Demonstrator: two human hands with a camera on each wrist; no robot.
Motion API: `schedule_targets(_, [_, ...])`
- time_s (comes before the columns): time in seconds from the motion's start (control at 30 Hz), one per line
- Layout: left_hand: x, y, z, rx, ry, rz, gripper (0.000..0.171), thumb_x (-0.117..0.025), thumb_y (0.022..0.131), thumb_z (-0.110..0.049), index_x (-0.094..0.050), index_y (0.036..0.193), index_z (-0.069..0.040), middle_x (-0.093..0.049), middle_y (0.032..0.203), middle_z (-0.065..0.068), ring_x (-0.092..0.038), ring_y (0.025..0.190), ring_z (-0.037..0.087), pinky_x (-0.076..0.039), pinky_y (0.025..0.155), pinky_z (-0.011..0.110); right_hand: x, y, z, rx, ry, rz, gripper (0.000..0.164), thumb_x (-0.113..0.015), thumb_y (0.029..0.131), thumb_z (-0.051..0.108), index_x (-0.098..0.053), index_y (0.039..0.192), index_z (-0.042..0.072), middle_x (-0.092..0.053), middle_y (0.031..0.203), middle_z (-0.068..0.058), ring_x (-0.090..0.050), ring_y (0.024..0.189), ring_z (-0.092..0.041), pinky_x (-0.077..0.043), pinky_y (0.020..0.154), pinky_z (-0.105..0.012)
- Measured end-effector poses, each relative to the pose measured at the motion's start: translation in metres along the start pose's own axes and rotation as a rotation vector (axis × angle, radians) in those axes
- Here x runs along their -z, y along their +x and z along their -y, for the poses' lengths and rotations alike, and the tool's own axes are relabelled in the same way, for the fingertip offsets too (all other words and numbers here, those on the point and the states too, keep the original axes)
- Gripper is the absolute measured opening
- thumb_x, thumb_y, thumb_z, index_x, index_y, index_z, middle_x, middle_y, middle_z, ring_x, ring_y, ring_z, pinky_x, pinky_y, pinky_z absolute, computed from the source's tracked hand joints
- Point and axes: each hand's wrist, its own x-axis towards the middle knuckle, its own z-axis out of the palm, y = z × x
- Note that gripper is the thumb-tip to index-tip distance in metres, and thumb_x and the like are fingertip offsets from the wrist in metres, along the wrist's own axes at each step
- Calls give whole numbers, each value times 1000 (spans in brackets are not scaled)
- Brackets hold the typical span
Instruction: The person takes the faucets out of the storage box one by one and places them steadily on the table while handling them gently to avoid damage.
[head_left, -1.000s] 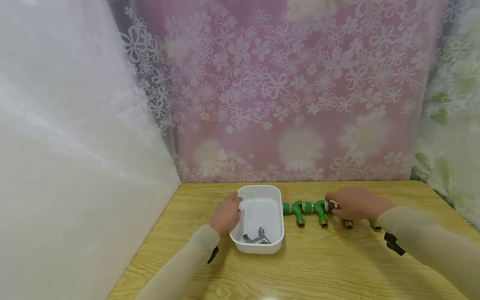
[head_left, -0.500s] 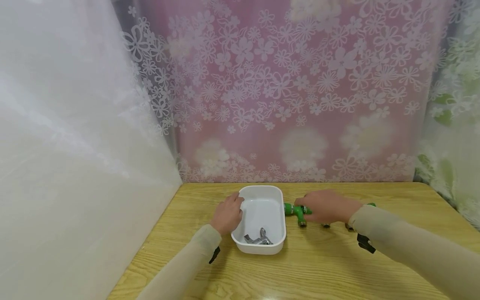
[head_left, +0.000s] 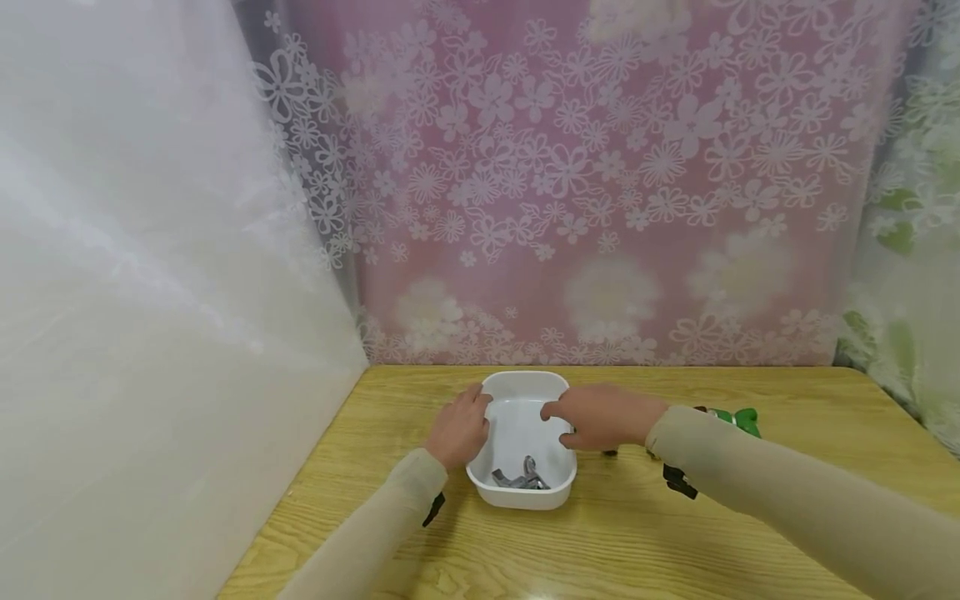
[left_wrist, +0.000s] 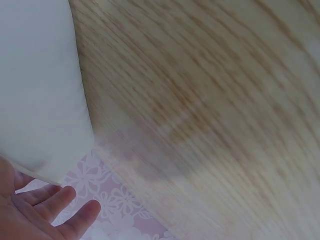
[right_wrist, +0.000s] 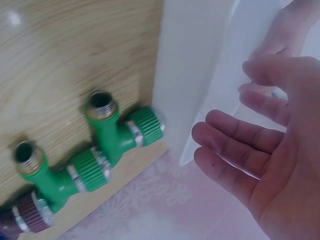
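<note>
My left hand (head_left: 457,429) grips the left rim of a white plastic basin (head_left: 525,498), some fingers lying loose along its outer side in the left wrist view. Over the basin's right rim hovers my right hand (head_left: 603,417), its fingers loosely bent, thumb apart, nothing between them. A chrome tap (head_left: 531,480) lies at the basin's near end. Green branched pipe fittings (right_wrist: 107,142) with threaded metal mouths run in a joined row right of the basin, a brown one (right_wrist: 30,212) among them. In the head view the right hand and forearm hide most of this row.
The wooden table (head_left: 600,542) bears everything. A pink flowered curtain (head_left: 600,208) hangs behind its far edge, with a white sheet (head_left: 150,292) at the left and a green-patterned one (head_left: 911,250) at the right.
My right hand has moved left along the row of fittings, from the brown one to the basin's right rim. The left hand stays on the left rim.
</note>
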Motion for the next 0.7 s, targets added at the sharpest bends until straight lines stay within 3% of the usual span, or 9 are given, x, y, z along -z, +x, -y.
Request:
schedule_targets(0.2, [-4,1,1,-17,-3,-25,39,-52,102,-19,-56,139,-7,-46,153,15,-51,136,30,-52,102,47,2,14,14,22,-7,37,39,-69,96,32,-64,133,21,-71,117,-3,-67,93,-14,-56,80,-36])
schedule_targets(0.53, [-3,1,-1,10,-15,12,40,-54,102,-20,-55,140,-7,-43,155,15,-48,139,30,-48,107,48,-4,38,25,78,-14,104,37,-70,94,32,-66,130,22,-72,112,0,-65,84,-9,-56,79,-35])
schedule_targets(0.7, [-1,0,0,-14,1,-18,38,-54,102,-18,-56,138,-7,-45,153,16,-50,137,30,-51,104,48,-1,47,32,76,2,174,39,-71,93,33,-65,131,24,-71,119,1,-66,90,-9,-56,84,-35])
